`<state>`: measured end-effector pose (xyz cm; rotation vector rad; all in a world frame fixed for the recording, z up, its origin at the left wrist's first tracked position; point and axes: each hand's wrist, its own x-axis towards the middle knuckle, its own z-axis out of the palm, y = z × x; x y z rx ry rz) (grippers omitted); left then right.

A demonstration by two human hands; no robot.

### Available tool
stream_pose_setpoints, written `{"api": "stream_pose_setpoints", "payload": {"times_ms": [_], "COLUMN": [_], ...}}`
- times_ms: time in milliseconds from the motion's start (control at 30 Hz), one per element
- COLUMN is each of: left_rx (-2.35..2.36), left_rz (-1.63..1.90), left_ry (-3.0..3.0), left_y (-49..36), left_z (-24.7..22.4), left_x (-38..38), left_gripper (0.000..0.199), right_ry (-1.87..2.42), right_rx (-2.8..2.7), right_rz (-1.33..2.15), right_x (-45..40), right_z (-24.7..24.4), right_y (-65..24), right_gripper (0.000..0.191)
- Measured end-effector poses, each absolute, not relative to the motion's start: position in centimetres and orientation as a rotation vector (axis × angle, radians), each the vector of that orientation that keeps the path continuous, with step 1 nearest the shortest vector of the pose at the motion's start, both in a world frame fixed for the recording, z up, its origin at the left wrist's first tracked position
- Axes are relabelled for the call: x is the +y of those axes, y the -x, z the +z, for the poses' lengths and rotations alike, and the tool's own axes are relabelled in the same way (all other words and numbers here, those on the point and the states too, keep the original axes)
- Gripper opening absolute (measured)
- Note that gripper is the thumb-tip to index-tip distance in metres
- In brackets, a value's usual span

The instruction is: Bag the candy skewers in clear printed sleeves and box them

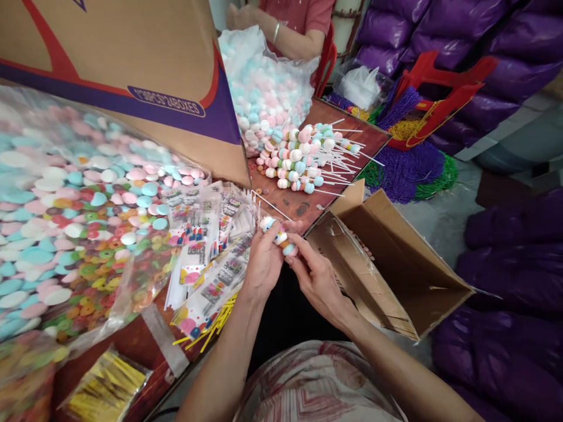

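From where I stand, the candy stick (282, 238) is in the person's hands, just off the edge of the surface (301, 205) and above their lap. The left hand (265, 258) has its grip closed round the upper part, thumb laid across the candies, while the right hand (317, 274) pinches near the pale blue piece at the lower end with its fingertips. White, pink and blue puffs show between the fingers, with an orange-brown piece among them; how far the stick itself runs inside I can't tell. I'd judge it very light, the puffs soft and a little springy, easy to dent, with a dry, slightly powdery skin that shouldn't slip much. The stick looks stiff but thin, so it could bend if pushed sideways. The best hold seems to be a gentle pinch on the end pieces, in line with the stick, or on bare stick where there is any. Just beside the left hand lie printed wrappers (211, 287); beyond is a pile of candy skewers (297, 155), and beside the right arm stands an open carton (387, 258).
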<state>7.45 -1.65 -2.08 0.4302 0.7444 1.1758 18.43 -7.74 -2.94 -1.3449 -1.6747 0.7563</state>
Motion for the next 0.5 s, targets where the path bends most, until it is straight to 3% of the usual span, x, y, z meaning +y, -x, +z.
{"api": "stream_pose_setpoints", "payload": {"times_ms": [300, 500], "left_rx": [0.784, 0.678], "left_rz": [1.146, 1.027], "left_ry": [-0.330, -0.337], "left_y": [-7.3, -6.7], "left_z": [-2.2, -2.1], "left_x": [-1.8, -1.7], "left_gripper": [0.013, 0.011], "right_ry": [1.479, 1.270], "right_rx": [-1.963, -1.643], "right_rz": [0.386, 0.737], "right_x": [-7.7, -6.7], "right_z": [-3.6, -3.2], "right_y": [-18.0, -18.7], "right_gripper": [0.045, 0.037]}}
